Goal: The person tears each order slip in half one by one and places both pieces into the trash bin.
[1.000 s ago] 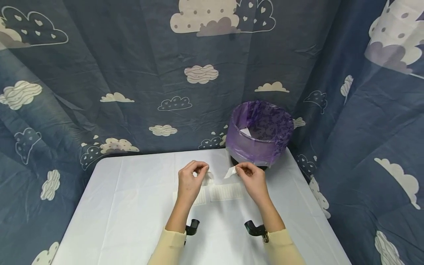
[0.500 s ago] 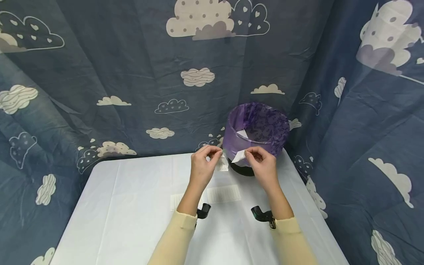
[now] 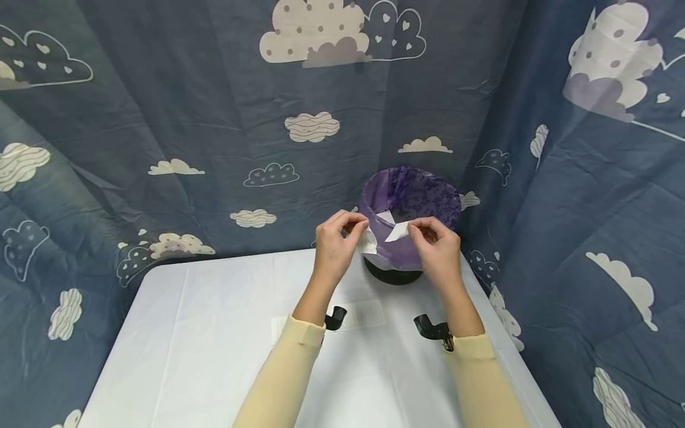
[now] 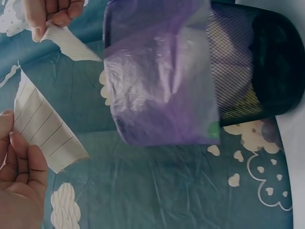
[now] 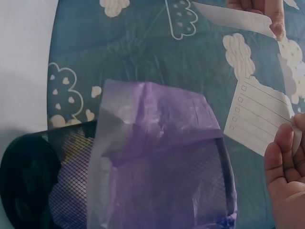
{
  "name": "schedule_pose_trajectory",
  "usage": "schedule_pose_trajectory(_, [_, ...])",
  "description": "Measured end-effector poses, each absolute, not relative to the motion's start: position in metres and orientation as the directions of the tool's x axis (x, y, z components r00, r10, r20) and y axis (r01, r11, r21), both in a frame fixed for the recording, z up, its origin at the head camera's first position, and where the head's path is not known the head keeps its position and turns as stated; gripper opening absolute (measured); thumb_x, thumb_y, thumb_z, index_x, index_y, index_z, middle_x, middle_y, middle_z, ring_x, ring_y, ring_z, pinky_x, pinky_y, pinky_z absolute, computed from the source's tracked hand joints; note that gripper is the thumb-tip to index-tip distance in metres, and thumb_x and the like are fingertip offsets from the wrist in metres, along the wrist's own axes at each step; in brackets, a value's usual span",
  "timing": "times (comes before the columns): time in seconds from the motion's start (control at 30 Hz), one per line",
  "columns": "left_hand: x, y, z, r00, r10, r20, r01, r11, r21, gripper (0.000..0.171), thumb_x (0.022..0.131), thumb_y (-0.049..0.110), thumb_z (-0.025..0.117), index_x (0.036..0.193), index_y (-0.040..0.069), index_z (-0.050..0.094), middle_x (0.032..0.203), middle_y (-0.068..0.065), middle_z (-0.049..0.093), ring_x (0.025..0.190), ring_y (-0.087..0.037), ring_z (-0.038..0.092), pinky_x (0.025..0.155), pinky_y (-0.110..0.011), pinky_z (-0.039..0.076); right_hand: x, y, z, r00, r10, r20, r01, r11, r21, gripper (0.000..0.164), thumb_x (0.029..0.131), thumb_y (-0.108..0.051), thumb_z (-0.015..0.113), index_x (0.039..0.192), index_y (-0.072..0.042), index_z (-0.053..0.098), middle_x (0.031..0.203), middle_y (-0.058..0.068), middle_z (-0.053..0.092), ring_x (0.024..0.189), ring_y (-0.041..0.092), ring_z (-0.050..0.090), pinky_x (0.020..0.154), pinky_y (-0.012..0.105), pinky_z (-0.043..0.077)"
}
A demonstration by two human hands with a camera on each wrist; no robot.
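1. A black mesh bin (image 3: 393,277) with a purple plastic liner (image 3: 401,257) stands on the white tabletop (image 3: 209,339).
2. Arms (image 3: 283,374) extended, the left grip (image 3: 335,242) pinches a torn white lined-paper scrap (image 3: 367,242); the right grip (image 3: 440,249) pinches a second scrap (image 3: 396,231), near the bin.

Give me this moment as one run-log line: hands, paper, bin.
Left hand: pinches lined paper piece; Right hand: pinches second paper piece; Purple-lined bin: white piece inside; Table: paper sheets lying flat
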State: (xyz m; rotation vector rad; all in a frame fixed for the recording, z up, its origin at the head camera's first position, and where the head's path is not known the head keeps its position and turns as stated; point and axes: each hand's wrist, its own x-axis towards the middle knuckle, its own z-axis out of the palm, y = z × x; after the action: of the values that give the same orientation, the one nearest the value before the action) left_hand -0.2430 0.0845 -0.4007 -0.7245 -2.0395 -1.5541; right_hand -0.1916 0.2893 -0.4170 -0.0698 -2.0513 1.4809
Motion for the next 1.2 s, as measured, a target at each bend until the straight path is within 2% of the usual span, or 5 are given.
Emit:
schedule_pose_trajectory(0.4, [-0.261, 0.112, -0.381, -0.736, 0.165, 0.657, 0.677, 0.218, 0.703, 0.009, 0.098, 0.014, 0.077, 0.095, 0.005, 0.079, 0.091, -0.006, 0.076, 0.078, -0.017, 0.066, 0.072, -0.021, 0.053, -0.199, 0.308, -0.41, -0.777, 0.474, 0.415, -0.237, 0.39, -0.89, 0.017, 0.1, -0.015, 0.074, 0.104, 0.001, 0.077, 0.095, 0.001, 0.07, 0.081, 0.001, 0.061, 0.074, 0.009, 0.049])
schedule_pose_trajectory(0.63, [-0.272, 0.129, -0.378, -0.733, 0.207, 0.648, 0.681, 0.228, 0.696, 0.009, 0.1, 0.014, 0.075, 0.097, 0.006, 0.078, 0.093, -0.006, 0.075, 0.08, -0.018, 0.066, 0.074, -0.02, 0.053, -0.205, 0.319, -0.413, -0.751, 0.519, 0.408, -0.208, 0.401, -0.892, 0.018, 0.1, -0.017, 0.074, 0.105, 0.0, 0.078, 0.088, -0.014, 0.064, 0.078, -0.001, 0.057, 0.074, 0.01, 0.046])
schedule_pose_trajectory(0.77, [-0.276, 0.138, -0.381, -0.732, 0.224, 0.644, 0.682, 0.241, 0.691, 0.008, 0.099, 0.013, 0.076, 0.097, 0.005, 0.078, 0.094, -0.007, 0.076, 0.081, -0.018, 0.067, 0.074, -0.019, 0.053, -0.207, 0.324, -0.415, -0.741, 0.532, 0.409, -0.203, 0.404, -0.892, 0.019, 0.101, -0.018, 0.074, 0.104, 0.001, 0.077, 0.087, -0.015, 0.064, 0.077, 0.001, 0.057, 0.072, 0.011, 0.046])
schedule_pose_trajectory(1.07, [-0.28, 0.149, -0.392, -0.751, 0.248, 0.612, 0.661, 0.262, 0.703, 0.006, 0.099, 0.009, 0.075, 0.097, 0.003, 0.077, 0.096, -0.01, 0.076, 0.086, -0.022, 0.071, 0.08, -0.034, 0.062, -0.21, 0.329, -0.421, -0.737, 0.552, 0.389, -0.159, 0.418, -0.894, 0.019, 0.101, -0.018, 0.073, 0.103, 0.0, 0.076, 0.087, -0.012, 0.065, 0.075, 0.001, 0.055, 0.068, 0.011, 0.045])
schedule_pose_trajectory(1.2, [-0.28, 0.153, -0.397, -0.765, 0.276, 0.583, 0.644, 0.285, 0.71, 0.007, 0.1, 0.01, 0.074, 0.099, 0.004, 0.076, 0.099, -0.009, 0.077, 0.09, -0.021, 0.072, 0.081, -0.029, 0.062, -0.211, 0.332, -0.424, -0.734, 0.552, 0.396, -0.155, 0.432, -0.888, 0.018, 0.1, -0.017, 0.073, 0.103, 0.0, 0.076, 0.089, -0.005, 0.067, 0.076, 0.001, 0.055, 0.068, 0.01, 0.044])
